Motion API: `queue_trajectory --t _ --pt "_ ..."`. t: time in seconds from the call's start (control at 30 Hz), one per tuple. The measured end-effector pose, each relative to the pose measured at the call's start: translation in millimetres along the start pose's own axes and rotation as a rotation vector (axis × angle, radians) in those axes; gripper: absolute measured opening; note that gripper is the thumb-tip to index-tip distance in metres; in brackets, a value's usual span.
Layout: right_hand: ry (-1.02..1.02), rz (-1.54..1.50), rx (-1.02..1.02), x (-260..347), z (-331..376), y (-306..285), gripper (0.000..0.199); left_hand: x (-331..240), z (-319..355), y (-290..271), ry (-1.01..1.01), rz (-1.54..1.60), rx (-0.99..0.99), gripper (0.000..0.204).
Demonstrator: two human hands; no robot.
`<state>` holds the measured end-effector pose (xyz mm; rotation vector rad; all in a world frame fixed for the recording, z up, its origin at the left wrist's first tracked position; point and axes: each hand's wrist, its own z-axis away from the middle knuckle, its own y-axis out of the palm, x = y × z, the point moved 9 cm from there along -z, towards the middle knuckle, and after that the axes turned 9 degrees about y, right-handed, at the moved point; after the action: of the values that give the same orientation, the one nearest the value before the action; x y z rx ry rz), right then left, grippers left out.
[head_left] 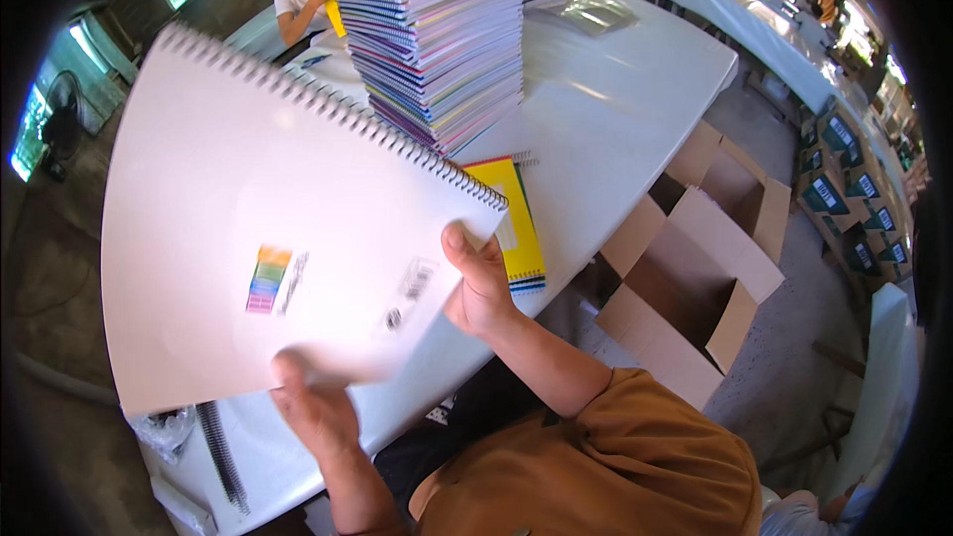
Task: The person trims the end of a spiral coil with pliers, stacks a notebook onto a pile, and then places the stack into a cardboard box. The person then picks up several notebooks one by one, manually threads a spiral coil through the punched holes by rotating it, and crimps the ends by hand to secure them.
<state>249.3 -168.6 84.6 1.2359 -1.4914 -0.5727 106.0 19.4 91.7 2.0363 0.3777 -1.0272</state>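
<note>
Raised before me is a large spiral notebook [228,169], its white back cover facing me and its dark wire coil along the upper right edge. A small rainbow-coloured label and a barcode are printed on the cover. My left hand [316,407] grips the lower edge, thumb on the cover; its outline is slightly blurred. My right hand [478,278] clasps the right corner near the end of the coil, its thumb on the front. Part of a tall stack of spiral notebooks [437,40] is hidden behind the held one. A yellow notebook [518,223] lies just beyond my right hand.
Open cardboard boxes [685,268] stand right of the white table [615,99]. A clear plastic sheet [596,12] lies at its far end. Loose black coils [220,457] rest near the left corner. Another person [301,0] sits across the table. Stacked cartons [849,194] stand farther right.
</note>
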Motion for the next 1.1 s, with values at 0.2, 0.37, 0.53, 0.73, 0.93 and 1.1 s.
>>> queue_trajectory --t 0.2,0.37,0.53,0.73,0.93,1.1 --pt "-0.506 1.124 -0.574 79 20 -112 0.067 55 -2 87 0.563 -0.407 0.619 0.018" --pt "-0.271 1.025 -0.491 61 41 -148 0.052 138 47 102 0.634 -1.028 1.163 0.036" --pt "-0.302 1.032 -0.491 65 40 -157 0.045 121 -10 53 0.623 -1.149 0.453 0.034" --pt "-0.152 1.022 -0.718 60 31 -160 0.034 154 -31 10 0.24 -1.117 0.374 0.032" --pt "-0.405 1.406 -0.688 58 53 -140 0.023 164 -41 -3 0.168 -0.98 0.209 0.045" --pt "-0.377 1.4 -0.767 60 58 -142 0.021 184 -58 -5 0.071 -0.977 0.289 0.044"
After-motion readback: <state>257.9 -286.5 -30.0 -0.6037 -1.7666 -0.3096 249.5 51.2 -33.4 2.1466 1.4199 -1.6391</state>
